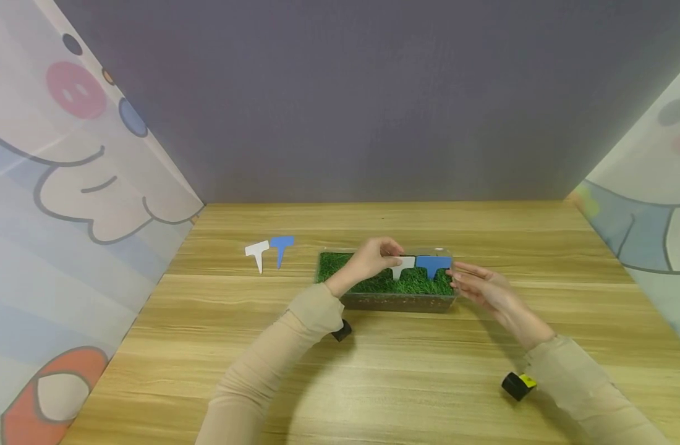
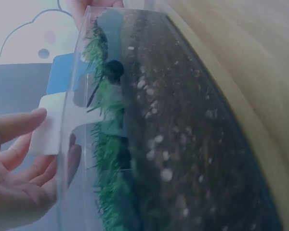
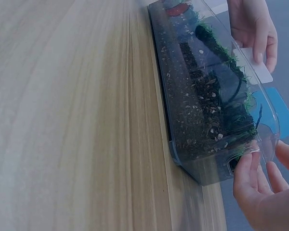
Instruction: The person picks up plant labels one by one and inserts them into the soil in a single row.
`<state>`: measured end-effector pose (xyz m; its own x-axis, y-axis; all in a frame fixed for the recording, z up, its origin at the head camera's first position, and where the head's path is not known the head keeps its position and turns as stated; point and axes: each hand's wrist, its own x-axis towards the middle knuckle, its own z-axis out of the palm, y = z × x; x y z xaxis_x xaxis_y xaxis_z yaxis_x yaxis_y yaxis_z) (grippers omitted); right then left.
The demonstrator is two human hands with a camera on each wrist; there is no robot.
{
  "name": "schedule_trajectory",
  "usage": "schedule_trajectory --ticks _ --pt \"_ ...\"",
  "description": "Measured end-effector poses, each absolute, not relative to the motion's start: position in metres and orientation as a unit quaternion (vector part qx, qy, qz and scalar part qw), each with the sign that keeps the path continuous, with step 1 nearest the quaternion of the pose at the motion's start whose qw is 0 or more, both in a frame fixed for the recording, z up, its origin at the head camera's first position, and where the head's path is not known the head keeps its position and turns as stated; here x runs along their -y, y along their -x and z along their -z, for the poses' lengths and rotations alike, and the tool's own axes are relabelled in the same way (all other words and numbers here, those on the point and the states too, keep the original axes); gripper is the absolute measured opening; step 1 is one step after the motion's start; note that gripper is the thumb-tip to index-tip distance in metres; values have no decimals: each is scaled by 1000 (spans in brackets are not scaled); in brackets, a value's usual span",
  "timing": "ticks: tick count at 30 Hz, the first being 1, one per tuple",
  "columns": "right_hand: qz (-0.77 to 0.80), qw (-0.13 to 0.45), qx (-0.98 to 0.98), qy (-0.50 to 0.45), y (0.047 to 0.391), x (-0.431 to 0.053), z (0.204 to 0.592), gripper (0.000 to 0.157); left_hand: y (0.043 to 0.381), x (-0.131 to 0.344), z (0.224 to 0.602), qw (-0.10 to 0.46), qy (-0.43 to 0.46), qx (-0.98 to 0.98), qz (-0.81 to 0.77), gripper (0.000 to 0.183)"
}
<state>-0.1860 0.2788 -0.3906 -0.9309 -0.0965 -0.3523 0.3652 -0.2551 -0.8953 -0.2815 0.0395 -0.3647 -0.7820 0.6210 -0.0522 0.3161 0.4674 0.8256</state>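
Note:
A clear planter box holds dark soil topped with green grass. My left hand pinches the head of a white T-shaped plant label, thumb on one face and fingers behind. In the left wrist view that label's stem reaches down to the grass. Beside it, a blue plant label stands upright in the grass. My right hand grips the box's right end; in the right wrist view its fingers lie against the end wall, the thumb near the rim.
Another white label and another blue label lie on the wooden table, left of the box. A grey wall rises behind, with cartoon-printed panels on both sides. Small black devices hang at both wrists.

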Motion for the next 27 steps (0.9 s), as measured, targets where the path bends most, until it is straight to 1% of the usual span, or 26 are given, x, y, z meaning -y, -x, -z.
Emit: schedule_trajectory --ticks 2,6,15,19,27 --pt "782 147 -596 -111 186 -279 391 37 282 -36 362 178 -292 -836 -430 23" --pt "785 148 -591 -111 186 -278 391 28 281 -28 356 180 -318 -835 -412 26" --pt "794 149 -579 -109 187 -279 392 21 278 -7 344 175 -350 -845 -365 26" --pt "793 148 -581 -107 187 -279 392 22 276 4 340 171 -351 -850 -353 25" --pt "789 149 -586 -110 186 -279 391 23 276 27 333 140 -358 -862 -331 27"
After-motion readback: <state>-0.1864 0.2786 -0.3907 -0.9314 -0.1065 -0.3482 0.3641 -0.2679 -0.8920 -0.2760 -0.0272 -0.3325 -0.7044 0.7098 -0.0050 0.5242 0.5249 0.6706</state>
